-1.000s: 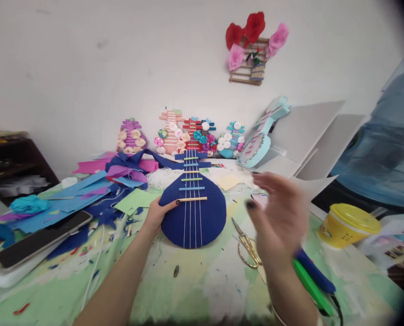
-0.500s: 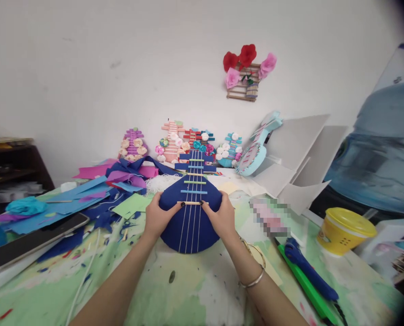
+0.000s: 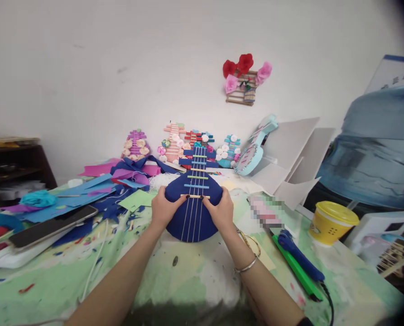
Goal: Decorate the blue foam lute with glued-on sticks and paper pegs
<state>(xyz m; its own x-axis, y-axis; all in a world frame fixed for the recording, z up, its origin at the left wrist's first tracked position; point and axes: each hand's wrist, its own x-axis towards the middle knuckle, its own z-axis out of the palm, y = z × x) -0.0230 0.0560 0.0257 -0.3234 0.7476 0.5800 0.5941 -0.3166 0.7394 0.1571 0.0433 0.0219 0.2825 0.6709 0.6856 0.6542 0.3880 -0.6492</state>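
A dark blue craft pipa (image 3: 191, 222), a lute-shaped piece, is held upright and tilted back in front of me. White strings run down its face over coloured crossbars, and blue pegs stick out at its neck. My left hand (image 3: 164, 209) grips its left side, fingers behind it. On the opposite side my right hand (image 3: 223, 210) grips it the same way. Both thumbs press on the ends of the lowest, cream-coloured stick (image 3: 195, 196). The fingers behind the body are hidden.
Several finished flower-trimmed pipas (image 3: 172, 142) lean at the wall. Coloured paper scraps (image 3: 69, 199) and a phone (image 3: 54, 226) lie left. Right are a blue hot-tool handle (image 3: 300, 256) with a cord, a green box cutter (image 3: 295, 267), a yellow tub (image 3: 334, 222) and a water bottle (image 3: 375, 149).
The view has shifted slightly, so the scene sits a little differently. Both hands keep the same hold on the pipa, thumbs still on the lowest stick.
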